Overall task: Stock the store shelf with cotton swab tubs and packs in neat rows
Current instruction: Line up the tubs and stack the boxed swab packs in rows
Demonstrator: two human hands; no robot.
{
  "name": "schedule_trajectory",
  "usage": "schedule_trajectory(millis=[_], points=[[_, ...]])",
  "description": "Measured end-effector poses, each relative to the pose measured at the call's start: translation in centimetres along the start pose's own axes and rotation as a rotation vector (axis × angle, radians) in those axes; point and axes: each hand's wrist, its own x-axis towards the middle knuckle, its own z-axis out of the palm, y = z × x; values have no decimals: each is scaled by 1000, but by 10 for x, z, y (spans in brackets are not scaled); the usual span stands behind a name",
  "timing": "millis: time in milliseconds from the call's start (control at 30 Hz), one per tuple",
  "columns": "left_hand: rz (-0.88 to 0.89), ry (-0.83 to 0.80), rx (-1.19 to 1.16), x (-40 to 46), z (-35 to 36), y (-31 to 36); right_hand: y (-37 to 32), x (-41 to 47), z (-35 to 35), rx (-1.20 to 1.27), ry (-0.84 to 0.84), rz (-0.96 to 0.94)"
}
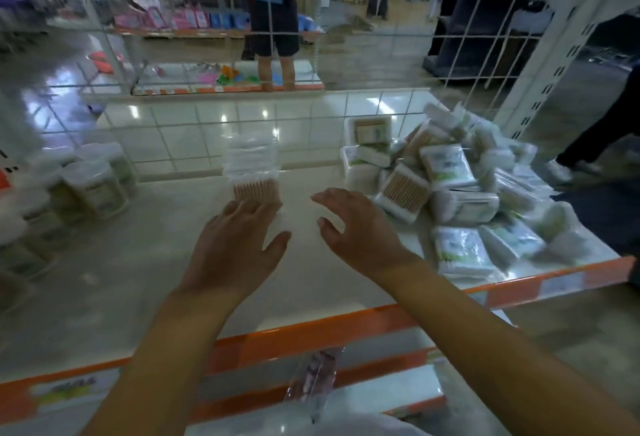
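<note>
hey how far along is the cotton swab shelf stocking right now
Done: tubs stand grouped at the shelf's left. In hand: the left hand touches a clear swab pack mid-shelf with straight fingers; the right hand hovers empty. Left: the loose heap of packs on the right needs rows.

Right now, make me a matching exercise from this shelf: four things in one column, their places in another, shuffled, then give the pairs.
Things:
1. tubs
2. heap of packs
3. clear pack of swabs
4. right hand

Places:
A. piled at the right end of the shelf
B. standing in rows at the left end
C. above the bare middle of the shelf, holding nothing
D. mid-shelf, at the fingers of the left hand

Pairs: 1-B, 2-A, 3-D, 4-C
</note>
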Motion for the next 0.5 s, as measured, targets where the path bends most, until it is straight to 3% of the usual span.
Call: schedule_trajectory(millis=[200, 400, 500], points=[[-5, 12, -36, 21, 31, 33, 52, 19, -22, -94, -120, 14], [-65, -29, -63, 22, 53, 49, 76, 49, -18, -385, -461, -89], [-128, -48, -79, 17, 56, 48, 83, 53, -12, -396, -544, -64]])
